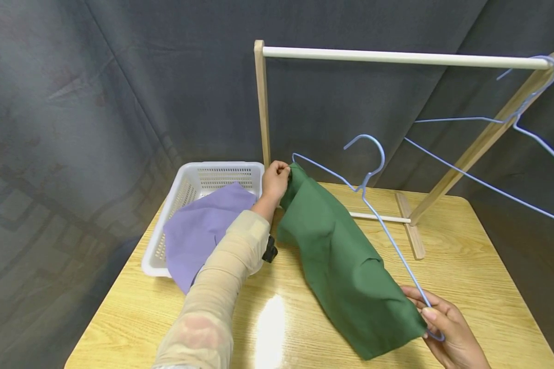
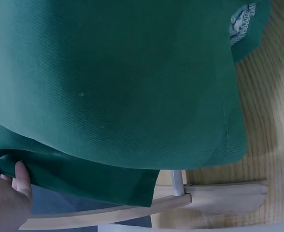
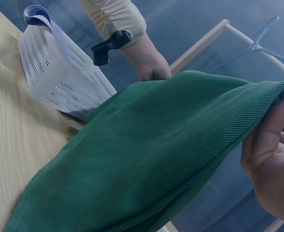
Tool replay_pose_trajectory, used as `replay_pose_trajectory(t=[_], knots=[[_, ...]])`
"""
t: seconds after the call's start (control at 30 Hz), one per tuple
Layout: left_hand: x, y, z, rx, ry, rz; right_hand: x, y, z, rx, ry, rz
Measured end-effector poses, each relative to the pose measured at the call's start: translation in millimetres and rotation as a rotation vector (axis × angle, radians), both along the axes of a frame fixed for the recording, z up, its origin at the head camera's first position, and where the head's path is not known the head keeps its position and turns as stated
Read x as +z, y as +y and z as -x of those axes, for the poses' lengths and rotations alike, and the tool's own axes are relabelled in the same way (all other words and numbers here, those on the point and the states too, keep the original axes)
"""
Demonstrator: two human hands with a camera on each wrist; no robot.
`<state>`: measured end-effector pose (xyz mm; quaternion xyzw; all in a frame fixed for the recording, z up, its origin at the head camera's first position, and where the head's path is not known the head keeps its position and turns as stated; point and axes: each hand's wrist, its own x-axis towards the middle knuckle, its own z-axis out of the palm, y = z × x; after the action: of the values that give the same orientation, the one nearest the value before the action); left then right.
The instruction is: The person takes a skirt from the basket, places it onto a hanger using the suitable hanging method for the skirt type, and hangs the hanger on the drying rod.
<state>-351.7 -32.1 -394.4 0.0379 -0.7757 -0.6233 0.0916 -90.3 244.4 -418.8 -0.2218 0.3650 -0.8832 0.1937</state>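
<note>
A green cloth (image 1: 337, 246) with stitched edges stretches slantwise between both hands in the head view. My left hand (image 1: 275, 182) pinches its upper left corner, right beside one end of a blue wire hanger (image 1: 382, 156). At the lower right, my right hand (image 1: 448, 328) holds the hanger's other end, thumb over the wire, along with the cloth's near corner. The hanger's hook points up, and the cloth covers its lower part. In the right wrist view the cloth (image 3: 147, 145) drapes from the right fingers, hiding most of the left hand (image 3: 154, 67).
A white plastic basket (image 1: 150, 259) stands at the left, with a purple cloth (image 1: 208, 220) draped over its near rim. Behind the hands rises a wooden rack with a white rail (image 1: 397, 55). Another blue hanger (image 1: 477, 178) hangs at the rail's right end.
</note>
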Motion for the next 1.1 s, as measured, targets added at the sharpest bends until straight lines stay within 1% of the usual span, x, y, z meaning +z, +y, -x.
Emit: replay_pose_trajectory(t=[0.17,0.27,0.43,0.53,0.67,0.8,0.9,1.1], knots=[[-1.5,-3,1.5,-0.025,0.004,-0.017,-1.3,2,1.1,-0.024,0.010,-0.003],[-1.8,-4,2.0,-0.056,0.006,-0.052,-0.6,3,2.0,-0.032,0.020,-0.002],[-0.6,-5,0.1,-0.085,0.003,-0.064,2.4,1,2.7,-0.059,0.034,-0.010],[-1.3,-6,-1.3,-0.095,-0.014,-0.059,3.9,0,3.0,-0.095,0.048,-0.016],[-3.3,-8,-2.0,-0.113,-0.032,-0.078,5.5,-1,4.3,-0.143,0.067,-0.021],[-5.4,-9,-3.6,-0.143,-0.050,-0.093,6.1,-1,6.0,-0.162,0.063,0.006],[-6.2,-10,-7.5,-0.167,-0.064,-0.073,5.3,-1,6.8,-0.154,0.051,0.039],[-6.3,-19,-20.2,-0.241,-0.076,0.073,3.9,-2,8.7,-0.177,0.045,0.034]])
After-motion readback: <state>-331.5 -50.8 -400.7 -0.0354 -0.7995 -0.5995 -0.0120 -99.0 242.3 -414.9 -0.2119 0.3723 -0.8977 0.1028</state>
